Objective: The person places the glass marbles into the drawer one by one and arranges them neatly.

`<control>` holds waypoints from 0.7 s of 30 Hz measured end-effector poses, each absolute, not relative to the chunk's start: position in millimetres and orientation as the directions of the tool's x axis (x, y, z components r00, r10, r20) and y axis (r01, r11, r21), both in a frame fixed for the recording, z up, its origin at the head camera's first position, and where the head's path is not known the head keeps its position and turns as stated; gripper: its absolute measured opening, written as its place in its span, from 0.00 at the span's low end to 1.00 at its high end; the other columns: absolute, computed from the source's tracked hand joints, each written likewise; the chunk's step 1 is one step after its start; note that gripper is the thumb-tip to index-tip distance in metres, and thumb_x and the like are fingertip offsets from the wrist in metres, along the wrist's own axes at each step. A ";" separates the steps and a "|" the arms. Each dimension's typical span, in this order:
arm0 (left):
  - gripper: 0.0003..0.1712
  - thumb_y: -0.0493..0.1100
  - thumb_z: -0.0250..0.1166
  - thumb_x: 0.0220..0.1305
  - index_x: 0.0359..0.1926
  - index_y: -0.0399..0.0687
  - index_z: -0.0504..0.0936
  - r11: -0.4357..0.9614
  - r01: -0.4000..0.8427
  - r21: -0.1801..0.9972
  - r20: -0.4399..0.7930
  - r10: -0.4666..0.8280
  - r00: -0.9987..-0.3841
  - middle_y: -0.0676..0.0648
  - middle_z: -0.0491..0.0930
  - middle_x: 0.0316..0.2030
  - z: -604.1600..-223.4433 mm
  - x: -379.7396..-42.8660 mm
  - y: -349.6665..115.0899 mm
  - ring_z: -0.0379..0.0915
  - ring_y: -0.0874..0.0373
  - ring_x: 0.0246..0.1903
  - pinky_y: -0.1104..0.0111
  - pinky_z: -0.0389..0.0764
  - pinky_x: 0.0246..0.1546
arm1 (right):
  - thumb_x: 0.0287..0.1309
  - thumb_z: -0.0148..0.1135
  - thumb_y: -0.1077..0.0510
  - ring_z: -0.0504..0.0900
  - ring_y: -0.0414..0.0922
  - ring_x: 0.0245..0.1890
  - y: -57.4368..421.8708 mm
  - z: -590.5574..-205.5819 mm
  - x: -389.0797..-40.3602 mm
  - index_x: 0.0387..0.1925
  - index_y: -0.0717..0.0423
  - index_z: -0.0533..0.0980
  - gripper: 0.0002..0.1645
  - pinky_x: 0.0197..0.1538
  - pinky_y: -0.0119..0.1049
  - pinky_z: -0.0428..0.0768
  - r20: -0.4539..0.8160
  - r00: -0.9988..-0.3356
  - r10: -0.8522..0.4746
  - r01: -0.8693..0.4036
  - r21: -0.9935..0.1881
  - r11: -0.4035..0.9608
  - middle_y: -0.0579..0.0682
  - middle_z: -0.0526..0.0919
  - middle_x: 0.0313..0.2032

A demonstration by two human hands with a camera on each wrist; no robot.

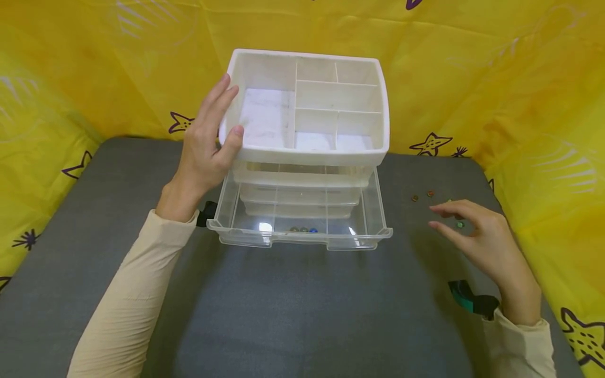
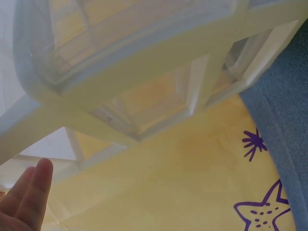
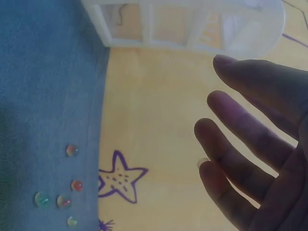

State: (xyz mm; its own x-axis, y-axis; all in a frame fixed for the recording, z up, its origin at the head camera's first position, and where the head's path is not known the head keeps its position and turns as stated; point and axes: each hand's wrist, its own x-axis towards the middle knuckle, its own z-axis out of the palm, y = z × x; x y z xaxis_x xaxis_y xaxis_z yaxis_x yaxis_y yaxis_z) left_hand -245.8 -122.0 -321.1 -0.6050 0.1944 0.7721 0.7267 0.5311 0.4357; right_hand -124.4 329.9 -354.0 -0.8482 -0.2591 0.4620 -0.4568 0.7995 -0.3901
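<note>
A white drawer organizer [image 1: 307,156] stands at the back of the table, its top tray split into compartments. My left hand [image 1: 204,139] rests against its left side, thumb at the front corner of the rim and fingers along the wall. Below, a clear drawer [image 1: 298,240] is pulled out, with a blue marble [image 1: 313,230] and two duller ones lying near its front. My right hand [image 1: 487,239] hovers to the right, thumb and fingers apart, over several loose marbles. Among these are a green marble [image 1: 460,224] and a reddish marble [image 1: 430,193].
A dark grey tabletop [image 1: 293,315] stretches in front of the organizer. Yellow cloth [image 1: 425,63] with star drawings hangs behind and along both sides. A dark green and black strap [image 1: 472,300] sits at my right wrist.
</note>
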 end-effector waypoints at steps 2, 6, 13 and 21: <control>0.35 0.47 0.52 0.61 0.68 0.38 0.70 0.534 0.723 0.438 0.768 0.195 -0.610 0.42 0.65 0.72 -320.8 -245.6 -121.9 0.61 0.50 0.72 0.58 0.63 0.72 | 0.35 0.78 0.71 0.70 0.18 0.38 331.3 -356.1 -123.1 0.41 0.54 0.86 0.25 0.42 0.16 0.68 0.452 -0.856 -0.251 -0.442 -0.389 0.808 0.23 0.78 0.39; 0.35 0.48 0.52 0.62 0.68 0.39 0.70 0.538 0.720 0.439 0.765 0.197 -0.614 0.42 0.65 0.72 -320.7 -245.4 -121.6 0.61 0.51 0.72 0.59 0.63 0.72 | 0.36 0.78 0.70 0.70 0.18 0.39 335.7 -360.2 -121.1 0.42 0.54 0.85 0.25 0.43 0.17 0.69 0.430 -0.873 -0.231 -0.415 -0.405 0.815 0.24 0.79 0.39; 0.35 0.48 0.52 0.62 0.68 0.39 0.70 0.535 0.722 0.437 0.769 0.194 -0.609 0.43 0.65 0.72 -320.7 -245.8 -121.4 0.61 0.50 0.72 0.58 0.64 0.71 | 0.36 0.79 0.69 0.72 0.16 0.40 346.3 -367.4 -118.7 0.43 0.52 0.85 0.26 0.46 0.13 0.68 0.411 -0.888 -0.206 -0.386 -0.424 0.819 0.17 0.76 0.41; 0.35 0.49 0.51 0.62 0.69 0.39 0.70 0.544 0.716 0.437 0.763 0.197 -0.615 0.43 0.64 0.72 -321.6 -245.2 -122.0 0.61 0.51 0.72 0.58 0.63 0.72 | 0.41 0.78 0.65 0.69 0.14 0.41 356.6 -373.4 -115.0 0.45 0.53 0.84 0.24 0.47 0.10 0.65 0.345 -0.918 -0.197 -0.341 -0.430 0.836 0.13 0.72 0.41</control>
